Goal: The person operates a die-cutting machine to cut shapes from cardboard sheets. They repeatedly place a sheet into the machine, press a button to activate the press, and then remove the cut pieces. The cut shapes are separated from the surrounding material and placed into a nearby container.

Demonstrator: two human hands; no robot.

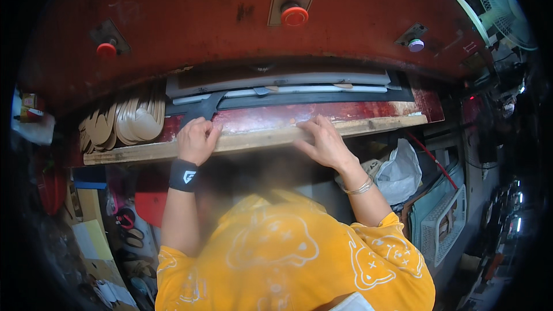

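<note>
— Two hands were on the press bed at the time of inspection. The left hand [197, 139] was curled into a loose fist, fingers together, with the knuckles resting on the worn red bed surface [271, 118] just behind the wooden front edge [253, 140]. It sat directly in front of the lower end of a dark strip [299, 99] that lay across the bed. Whether the fingertips pinched that strip, I could not tell; they were folded under.

— And the right hand?

— The right hand [325, 141] lay flat, fingers spread and apart, fingertips pressing on the wooden front edge and the margin of the red surface. It clamped nothing.

— Where did the strip lie?

— Along the bed beneath the red press head [230, 17], running from near the left hand out toward the right, with pale grey and white flat pieces [276, 83] stacked just behind it.

— Anything else noted?

— A black wristband [183, 175] on the left wrist, thin metal bangles [360, 187] on the right. Three buttons on the press head: red at the left [106, 49], a larger red one at centre [294, 15], a purple one at the right [415, 45]. A stack of tan sole-shaped cut-outs [124, 124] stood on the bed's left end, well apart from the hands. A white bag [400, 170] and a pale plastic basket [443, 224] sat lower right, a fan [501, 6] upper right.
</note>
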